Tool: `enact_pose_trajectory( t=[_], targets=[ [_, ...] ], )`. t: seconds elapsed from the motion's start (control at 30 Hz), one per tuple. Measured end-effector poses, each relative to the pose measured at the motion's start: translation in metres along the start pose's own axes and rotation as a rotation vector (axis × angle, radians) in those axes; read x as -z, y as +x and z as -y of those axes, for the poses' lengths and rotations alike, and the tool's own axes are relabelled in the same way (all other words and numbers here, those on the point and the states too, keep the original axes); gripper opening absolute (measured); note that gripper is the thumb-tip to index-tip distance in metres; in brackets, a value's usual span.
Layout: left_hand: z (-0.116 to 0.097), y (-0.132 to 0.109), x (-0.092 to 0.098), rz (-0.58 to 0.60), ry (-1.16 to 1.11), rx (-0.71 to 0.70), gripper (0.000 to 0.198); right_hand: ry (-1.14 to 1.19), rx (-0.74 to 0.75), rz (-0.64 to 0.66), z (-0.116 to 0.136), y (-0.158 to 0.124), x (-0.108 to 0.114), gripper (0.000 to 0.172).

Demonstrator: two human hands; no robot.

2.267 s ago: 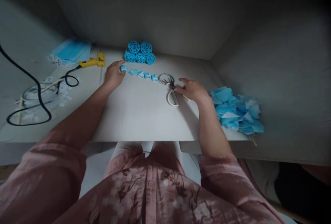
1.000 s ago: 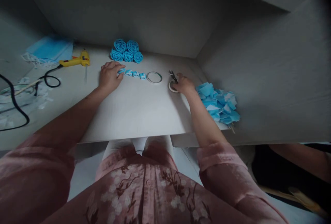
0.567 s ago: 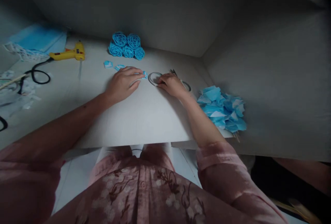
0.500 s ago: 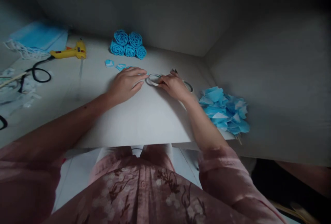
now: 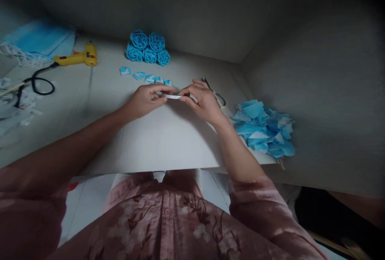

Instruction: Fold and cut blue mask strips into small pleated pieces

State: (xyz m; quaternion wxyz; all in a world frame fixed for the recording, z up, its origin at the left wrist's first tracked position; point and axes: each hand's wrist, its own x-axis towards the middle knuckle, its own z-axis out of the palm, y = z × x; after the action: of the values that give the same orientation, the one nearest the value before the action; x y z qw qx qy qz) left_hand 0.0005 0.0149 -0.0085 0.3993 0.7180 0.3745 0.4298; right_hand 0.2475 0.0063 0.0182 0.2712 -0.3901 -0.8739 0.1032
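A thin white ring that looks like a roll of tape (image 5: 173,97) is held edge-on between my two hands, just above the white tabletop. My left hand (image 5: 147,96) closes its fingers and thumb on the roll's left end. From the other side, my right hand (image 5: 202,99) pinches the roll with thumb and fingertips. Small blue-and-white folded pieces (image 5: 149,78) lie in a row beyond my left hand. Behind my right hand, a pair of scissors (image 5: 221,100) is partly hidden.
Several blue rolled paper-like roses (image 5: 149,47) are stacked at the back. Blue face masks (image 5: 39,37) and a yellow glue gun (image 5: 80,57) with a black cord lie left, near white scraps (image 5: 28,101). Blue petal-like pieces (image 5: 261,130) are bunched at the right edge. Walls bound the table (image 5: 144,148).
The tape roll has been tipped from a visible open ring to edge-on. My hands have come closer together, and more of the small blue pieces and the scissors now show.
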Motion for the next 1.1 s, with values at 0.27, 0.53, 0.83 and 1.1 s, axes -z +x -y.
enact_pose_trajectory(
  t=[0.27,0.53,0.83,1.1],
  targets=[
    [-0.002,0.000,-0.002,-0.198,-0.090,0.171,0.022,0.398,-0.369,-0.254,0.013,0.005,-0.039,0.026],
    [-0.013,-0.010,-0.015,-0.092,-0.148,0.149,0.018,0.462,-0.297,-0.217,0.025,0.001,-0.056,0.024],
    [-0.009,-0.001,-0.004,-0.151,-0.314,0.179,0.023,-0.116,-0.371,-0.142,0.003,0.002,-0.003,0.036],
    [-0.011,0.005,0.002,-0.169,-0.532,0.166,0.014,-0.569,-0.888,0.261,-0.035,-0.010,0.044,0.051]
  ],
)
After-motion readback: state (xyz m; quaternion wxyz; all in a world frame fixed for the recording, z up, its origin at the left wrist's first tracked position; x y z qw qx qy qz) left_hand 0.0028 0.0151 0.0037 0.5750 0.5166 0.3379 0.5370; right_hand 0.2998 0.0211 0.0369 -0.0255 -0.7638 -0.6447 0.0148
